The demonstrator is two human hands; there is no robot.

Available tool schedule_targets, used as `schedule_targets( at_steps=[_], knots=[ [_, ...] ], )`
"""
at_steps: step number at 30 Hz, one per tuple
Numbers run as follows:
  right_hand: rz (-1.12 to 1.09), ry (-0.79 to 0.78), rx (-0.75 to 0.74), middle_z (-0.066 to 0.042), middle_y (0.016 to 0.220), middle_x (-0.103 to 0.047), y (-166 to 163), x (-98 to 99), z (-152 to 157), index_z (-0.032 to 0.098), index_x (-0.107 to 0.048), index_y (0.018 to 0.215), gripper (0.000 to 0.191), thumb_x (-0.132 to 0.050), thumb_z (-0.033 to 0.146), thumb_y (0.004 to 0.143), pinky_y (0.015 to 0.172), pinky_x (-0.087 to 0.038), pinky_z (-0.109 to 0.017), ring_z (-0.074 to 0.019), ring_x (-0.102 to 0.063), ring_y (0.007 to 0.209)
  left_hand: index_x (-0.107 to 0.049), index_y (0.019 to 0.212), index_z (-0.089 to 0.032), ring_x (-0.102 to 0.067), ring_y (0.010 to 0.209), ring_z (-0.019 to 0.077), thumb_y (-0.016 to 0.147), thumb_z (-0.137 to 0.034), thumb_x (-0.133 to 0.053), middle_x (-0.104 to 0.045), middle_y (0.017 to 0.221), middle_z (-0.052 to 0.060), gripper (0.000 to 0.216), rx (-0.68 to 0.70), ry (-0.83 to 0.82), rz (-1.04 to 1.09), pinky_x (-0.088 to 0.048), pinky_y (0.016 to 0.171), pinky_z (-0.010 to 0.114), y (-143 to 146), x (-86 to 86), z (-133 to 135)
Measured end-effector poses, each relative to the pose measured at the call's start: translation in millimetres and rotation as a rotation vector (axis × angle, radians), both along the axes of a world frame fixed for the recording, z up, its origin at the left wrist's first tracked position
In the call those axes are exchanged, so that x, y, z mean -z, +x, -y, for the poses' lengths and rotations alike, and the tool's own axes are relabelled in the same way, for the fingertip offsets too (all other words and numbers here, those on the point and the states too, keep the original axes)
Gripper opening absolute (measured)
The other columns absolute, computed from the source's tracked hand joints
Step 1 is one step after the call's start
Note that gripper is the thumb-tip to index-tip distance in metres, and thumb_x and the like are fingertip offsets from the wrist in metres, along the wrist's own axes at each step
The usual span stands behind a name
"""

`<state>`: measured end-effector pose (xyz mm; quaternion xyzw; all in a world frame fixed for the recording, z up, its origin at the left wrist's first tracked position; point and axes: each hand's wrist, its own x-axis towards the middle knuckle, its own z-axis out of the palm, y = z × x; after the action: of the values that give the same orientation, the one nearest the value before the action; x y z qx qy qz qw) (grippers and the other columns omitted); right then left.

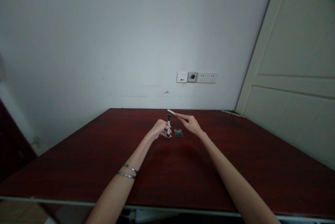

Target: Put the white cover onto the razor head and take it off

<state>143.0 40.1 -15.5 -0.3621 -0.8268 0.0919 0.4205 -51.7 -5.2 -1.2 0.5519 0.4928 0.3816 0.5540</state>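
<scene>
My left hand [160, 128] is closed around the handle of a razor [168, 126]. The razor is held upright, its dark head at the top and its handle white and black. In my right hand [191, 124] is a slim white stick-like thing [171, 111], pinched at its lower right end. Its far end points up and to the left, just above the razor's head; whether the two touch I cannot tell. Between and below the hands, a small clear case [178, 133] with teal inside lies on the dark red table [104, 154].
Behind the table stands a pale wall with a row of sockets and switches [196, 77]. A light panelled door [293, 88] leans in along the right side. A thin flat strip [232, 113] lies at the table's back right edge.
</scene>
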Motion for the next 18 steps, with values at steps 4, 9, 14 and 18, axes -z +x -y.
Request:
schedule_targets(
  at_steps=[4, 9, 14, 18],
  knots=[
    [-0.005, -0.039, -0.016, 0.002, 0.112, -0.064, 0.8, 2.0, -0.2, 0.035, -0.059, 0.115, 0.032, -0.05, 0.032, 0.085, 0.086, -0.047, -0.035, -0.0229, -0.06, 0.103, -0.054, 0.072, -0.009, -0.063, 0.046, 0.0182, 0.073, -0.009, -0.049, -0.062, 0.056, 0.005, 0.005, -0.001, 0.01, 0.01, -0.052, 0.052, 0.032, -0.2, -1.3, 1.4],
    [-0.083, -0.032, 0.0, 0.002, 0.114, -0.062, 8.9, 5.5, -1.8, 0.034, -0.059, 0.117, 0.033, -0.047, 0.035, 0.086, 0.089, -0.046, -0.036, -0.0219, -0.058, 0.106, -0.055, 0.073, -0.009, -0.062, 0.046, 0.0173, 0.073, -0.01, -0.05, -0.062, 0.056, 0.005, 0.005, -0.019, 0.04, 0.01, -0.052, 0.051, 0.03, -1.3, -4.1, 2.3],
    [-0.064, -0.033, -0.053, 0.002, 0.114, -0.063, 6.9, 7.2, -1.2, 0.033, -0.06, 0.116, 0.032, -0.047, 0.037, 0.086, 0.09, -0.046, -0.035, -0.0209, -0.059, 0.106, -0.055, 0.074, -0.01, -0.062, 0.046, 0.017, 0.072, -0.013, -0.054, -0.062, 0.057, 0.005, 0.004, 0.002, 0.051, 0.005, -0.052, 0.052, 0.03, -0.9, -4.5, 3.2],
    [-0.084, -0.051, 0.02, 0.001, 0.114, -0.063, 8.6, 7.9, -1.8, 0.033, -0.058, 0.117, 0.034, -0.046, 0.038, 0.086, 0.089, -0.046, -0.036, -0.0216, -0.059, 0.105, -0.054, 0.075, -0.01, -0.062, 0.046, 0.0163, 0.072, -0.013, -0.052, -0.062, 0.059, 0.005, 0.005, 0.029, 0.062, -0.015, -0.051, 0.05, 0.028, -1.1, -3.0, 3.4]
  ],
)
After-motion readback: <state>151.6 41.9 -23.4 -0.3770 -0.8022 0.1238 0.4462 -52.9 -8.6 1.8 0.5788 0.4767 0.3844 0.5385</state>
